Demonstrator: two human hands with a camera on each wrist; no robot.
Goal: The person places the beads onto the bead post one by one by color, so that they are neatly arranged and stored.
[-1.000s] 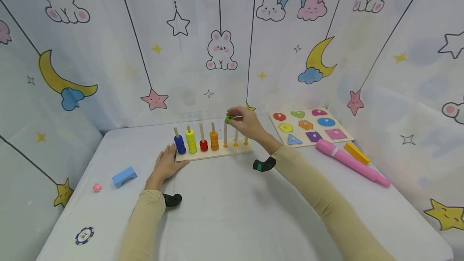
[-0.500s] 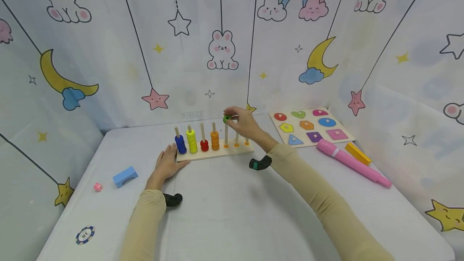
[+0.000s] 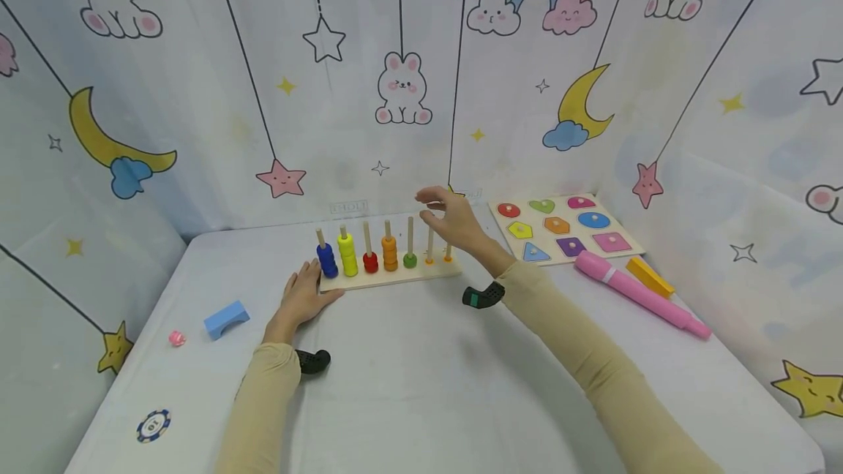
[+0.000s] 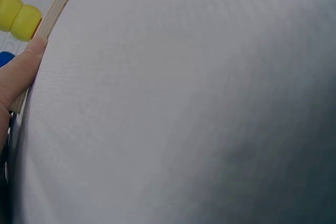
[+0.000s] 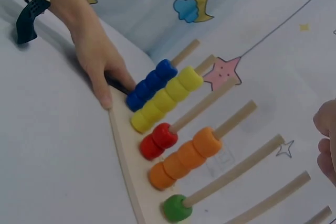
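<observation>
A wooden bead-stacking board (image 3: 388,281) has a row of upright pegs with blue, yellow, red and orange beads. One green bead (image 3: 410,260) sits at the foot of its peg. My left hand (image 3: 302,297) holds the board's left end, the thumb (image 4: 32,51) along the front edge and the other fingers beside the blue beads (image 5: 152,85). Above the pegs at the right end is my right hand (image 3: 454,219), with nothing between thumb and fingers. In the right wrist view only its fingertips (image 5: 326,129) show, at the right edge.
A shape puzzle board (image 3: 566,229) lies at the back right. Near it are a pink marker-shaped stick (image 3: 642,297) and a yellow block (image 3: 649,278). On the left lie a blue arch block (image 3: 226,320), a small pink piece (image 3: 176,339) and a poker chip (image 3: 154,426).
My right hand has let go of the green bead at the peg's top and moved slightly right. The bead has dropped to the base. My left hand stays in place.
</observation>
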